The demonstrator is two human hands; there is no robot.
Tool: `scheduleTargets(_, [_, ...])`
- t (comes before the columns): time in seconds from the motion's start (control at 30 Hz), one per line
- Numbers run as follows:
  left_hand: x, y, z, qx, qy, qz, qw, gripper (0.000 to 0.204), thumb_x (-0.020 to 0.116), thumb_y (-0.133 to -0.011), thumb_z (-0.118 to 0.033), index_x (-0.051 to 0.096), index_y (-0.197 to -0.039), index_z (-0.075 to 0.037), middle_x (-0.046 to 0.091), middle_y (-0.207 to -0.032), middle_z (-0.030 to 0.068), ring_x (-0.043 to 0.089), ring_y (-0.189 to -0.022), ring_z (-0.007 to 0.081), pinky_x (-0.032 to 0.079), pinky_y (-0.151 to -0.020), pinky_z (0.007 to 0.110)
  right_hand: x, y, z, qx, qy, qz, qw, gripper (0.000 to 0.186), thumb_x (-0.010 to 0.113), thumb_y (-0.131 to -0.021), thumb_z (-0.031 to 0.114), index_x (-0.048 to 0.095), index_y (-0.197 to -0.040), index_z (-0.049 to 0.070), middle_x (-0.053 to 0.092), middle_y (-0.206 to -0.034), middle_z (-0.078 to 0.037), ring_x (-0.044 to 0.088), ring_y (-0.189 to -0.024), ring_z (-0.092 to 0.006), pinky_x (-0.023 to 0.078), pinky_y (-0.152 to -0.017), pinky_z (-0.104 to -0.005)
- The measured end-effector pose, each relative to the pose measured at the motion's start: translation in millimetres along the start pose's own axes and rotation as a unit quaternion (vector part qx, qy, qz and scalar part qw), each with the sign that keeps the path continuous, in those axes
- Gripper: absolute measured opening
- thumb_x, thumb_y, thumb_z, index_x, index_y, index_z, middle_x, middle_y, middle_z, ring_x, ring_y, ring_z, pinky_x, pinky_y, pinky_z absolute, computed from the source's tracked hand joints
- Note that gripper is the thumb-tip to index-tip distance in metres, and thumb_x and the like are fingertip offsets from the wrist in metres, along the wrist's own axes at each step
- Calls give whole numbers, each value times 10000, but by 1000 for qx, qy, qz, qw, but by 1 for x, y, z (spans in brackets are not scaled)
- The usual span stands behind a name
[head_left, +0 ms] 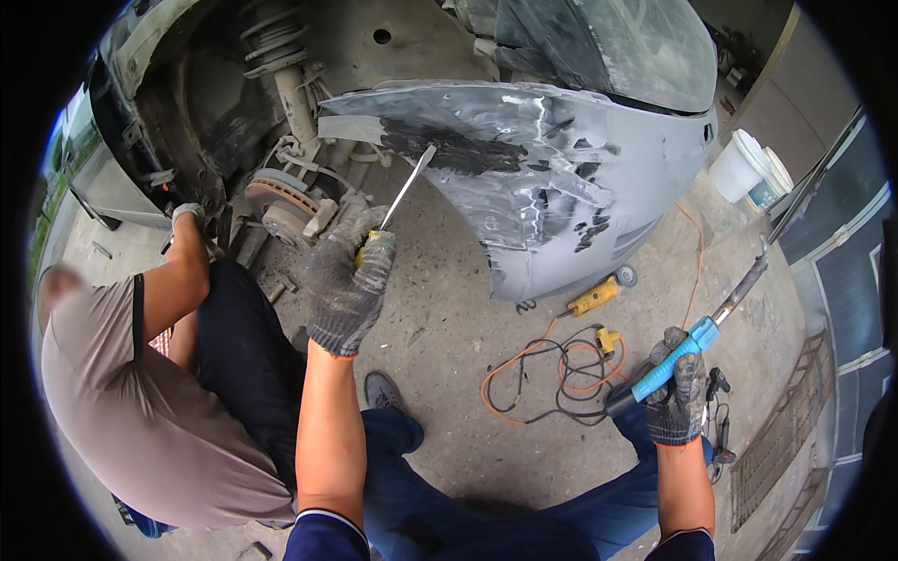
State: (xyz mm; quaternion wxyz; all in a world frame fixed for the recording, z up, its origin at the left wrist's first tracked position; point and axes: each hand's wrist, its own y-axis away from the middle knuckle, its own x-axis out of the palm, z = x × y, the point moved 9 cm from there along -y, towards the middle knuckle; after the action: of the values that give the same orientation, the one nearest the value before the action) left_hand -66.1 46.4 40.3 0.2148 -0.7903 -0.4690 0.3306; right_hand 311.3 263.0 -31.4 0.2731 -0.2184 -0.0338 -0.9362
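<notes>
Head view shows our gloved left hand curled around a screwdriver, its tip in line with a dark patch on the grey car panel; whether they touch, we cannot tell. Our gloved right hand grips a blue-handled tool, right of the yellow grinder on the floor.

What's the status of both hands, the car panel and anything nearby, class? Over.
Left hand: gripping screwdriver-like tool. Right hand: gripping blue-handled tool. Car panel: grey, patched dark. Nearby: yellow grinder on floor, co-worker at left.
</notes>
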Motion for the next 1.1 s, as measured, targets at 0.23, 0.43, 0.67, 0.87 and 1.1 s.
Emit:
scheduleTargets(0.23, [7,8,23,-103,76,0,992,240,642,-906,-83,687,-1124,7,612,-799,51,537,-722,125,453,-673,283,0,-1,-3,10,-10,11,1000,434,685,-946,268,545,-1245,-14,656,-908,-69,516,-569,-60,404,-489,-174])
scheduleTargets(0.43, [11,7,17,-87,71,8,994,303,628,-955,-109,649,-1227,24,585,-756,-17,483,-589,48,402,-556,211,-3,-1,-7,25,-22,-5,999,426,711,-927,240,553,-1238,-6,670,-930,-74,569,-613,-76,448,-516,-171])
scheduleTargets(0.67, [11,9,18,-108,70,12,992,301,619,-960,-119,652,-1224,24,592,-761,-21,481,-586,46,395,-550,206,-3,1,-7,31,-19,-12,999,412,719,-917,207,555,-1234,0,670,-931,-69,576,-640,-76,452,-517,-169])
scheduleTargets(0.87, [11,6,9,-90,64,9,994,261,600,-966,-99,669,-1187,22,615,-831,5,500,-595,53,408,-552,208,2,5,1,17,-9,-1,1000,426,720,-914,216,554,-1237,-6,670,-933,-70,578,-639,-79,459,-523,-183])
scheduleTargets(1.1, [12,9,16,-105,95,28,990,193,624,-922,-77,645,-1094,7,594,-793,29,544,-729,121,456,-674,275,7,10,8,-8,34,-1,999,421,723,-911,216,564,-1220,-22,679,-939,-89,540,-570,-67,439,-509,-188])
